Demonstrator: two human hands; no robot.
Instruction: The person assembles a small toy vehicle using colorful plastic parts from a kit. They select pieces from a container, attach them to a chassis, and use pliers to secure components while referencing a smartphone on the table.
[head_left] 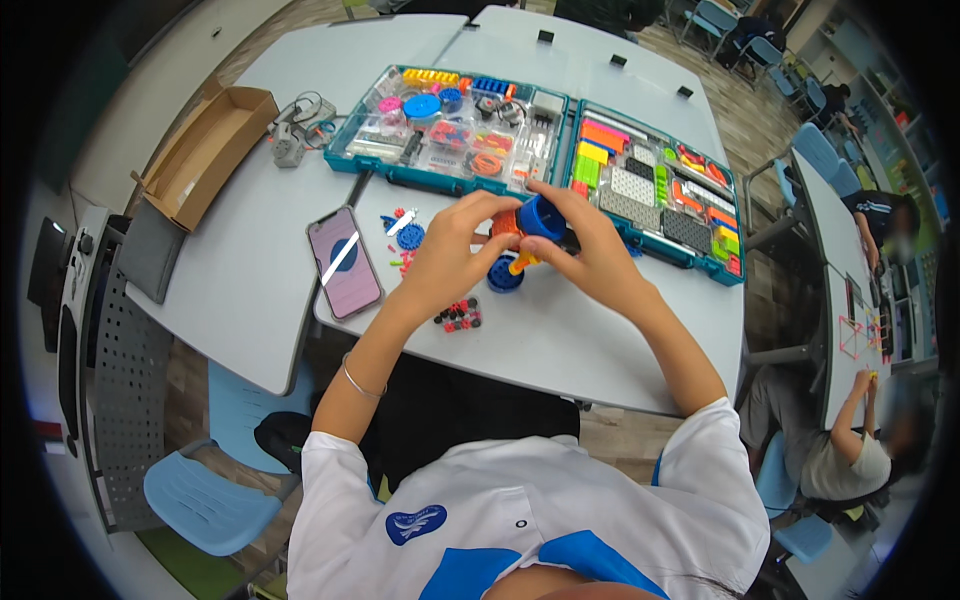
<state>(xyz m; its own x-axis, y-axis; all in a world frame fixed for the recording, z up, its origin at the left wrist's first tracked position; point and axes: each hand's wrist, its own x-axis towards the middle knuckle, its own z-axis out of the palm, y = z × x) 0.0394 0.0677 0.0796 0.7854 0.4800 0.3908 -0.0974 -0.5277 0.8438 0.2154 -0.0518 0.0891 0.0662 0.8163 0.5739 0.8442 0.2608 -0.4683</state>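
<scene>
Above the near edge of the table, my left hand point(452, 248) and my right hand point(592, 238) close from both sides on a small building-kit model point(540, 218). A blue round part on its right lies in my right fingers, and an orange ribbed part on its left in my left fingers. A yellow piece point(522, 262) shows just under my fingertips; whether it is joined to the model I cannot tell. Below it is a blue wheel point(504, 274). Left of my left hand are a blue gear point(409, 236) and small pink and green pegs. Red and black connectors point(460, 315) lie nearer me.
Two teal parts cases stand open beyond my hands, the left case point(345, 152) and the right case point(712, 268), filled with colourful pieces. A phone point(344, 264) lies at left, with a cardboard box point(205, 150) and grey cabled devices point(290, 146) farther off. Other people sit at right.
</scene>
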